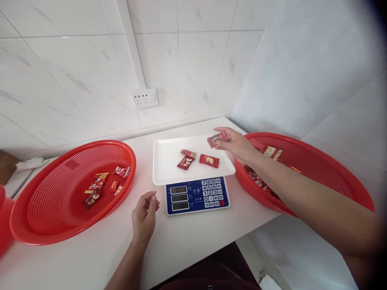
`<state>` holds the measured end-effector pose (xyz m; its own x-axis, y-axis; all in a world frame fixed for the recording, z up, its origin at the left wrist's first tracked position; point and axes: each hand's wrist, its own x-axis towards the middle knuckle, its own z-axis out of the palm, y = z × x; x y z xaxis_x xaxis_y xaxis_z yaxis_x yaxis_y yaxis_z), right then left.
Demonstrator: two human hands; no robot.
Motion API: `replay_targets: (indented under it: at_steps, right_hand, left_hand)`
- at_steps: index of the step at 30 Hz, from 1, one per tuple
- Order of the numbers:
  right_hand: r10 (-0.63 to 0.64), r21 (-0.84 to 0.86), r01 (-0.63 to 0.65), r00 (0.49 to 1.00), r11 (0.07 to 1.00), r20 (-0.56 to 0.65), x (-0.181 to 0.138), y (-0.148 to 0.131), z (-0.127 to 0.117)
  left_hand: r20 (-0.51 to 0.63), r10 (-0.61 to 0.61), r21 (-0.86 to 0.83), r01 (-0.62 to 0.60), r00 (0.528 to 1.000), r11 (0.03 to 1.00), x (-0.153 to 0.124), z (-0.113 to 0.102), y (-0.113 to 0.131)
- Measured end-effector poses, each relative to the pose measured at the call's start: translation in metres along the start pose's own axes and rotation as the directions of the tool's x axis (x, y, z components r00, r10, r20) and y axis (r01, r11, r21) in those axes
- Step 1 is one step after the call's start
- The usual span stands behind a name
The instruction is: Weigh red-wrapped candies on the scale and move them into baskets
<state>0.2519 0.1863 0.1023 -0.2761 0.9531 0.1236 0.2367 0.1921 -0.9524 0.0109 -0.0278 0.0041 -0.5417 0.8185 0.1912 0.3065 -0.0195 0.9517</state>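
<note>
Three small wrapped packets lie on the white tray in the head view: one red packet (209,160) rests alone to the right of the middle, and two more, a dark red packet (185,162) and a red-and-gold packet (188,153), touch just to its left, set at an angle to each other. The right hand (237,144) reaches in over the right part of the tray (165,161) and pinches a held packet (214,140), thumb and fingers closed on it, above the tray's surface. The left hand (144,215) is near the front left corner of the scale (197,201), its fingers loosely curled inward and the thumb against them; it shows no packet in its grip.

The tray sits on top of the scale, whose blue panel faces the person, with three displays (179,198) at left and a keypad (211,193) at right. The top display's digits are too small to read surely.

The left basket (50,193), red and perforated, contains several packets gathered toward its right side. The right basket (332,173), also red, holds more, partly hidden by the right forearm. Both stand on the white table (181,241), beneath a wall socket (145,98).
</note>
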Motion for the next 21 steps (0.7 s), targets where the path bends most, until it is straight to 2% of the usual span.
replay_targets:
  at_steps: [5,10,17,21]
  right_hand:
    - [0.021,-0.185,-0.004,0.996,0.983,0.085,-0.015,-0.01,0.004]
    - [0.009,-0.437,0.064,0.987,0.897,0.163,-0.027,-0.016,0.014]
    - [-0.039,-0.468,0.231,0.923,0.853,0.384,-0.039,-0.023,0.025]
    - [-0.033,-0.537,0.294,0.896,0.791,0.443,-0.044,-0.024,0.028]
  left_hand:
    - [0.02,-0.004,-0.006,0.004,1.0,1.0,0.0,0.001,-0.003]
    - [0.009,-0.008,-0.013,0.008,1.0,1.0,0.0,0.002,-0.004]
    - [0.025,-0.025,-0.013,0.025,0.999,1.0,-0.001,0.002,-0.006]
    - [0.027,-0.032,-0.01,0.032,0.999,0.999,-0.001,0.002,-0.007]
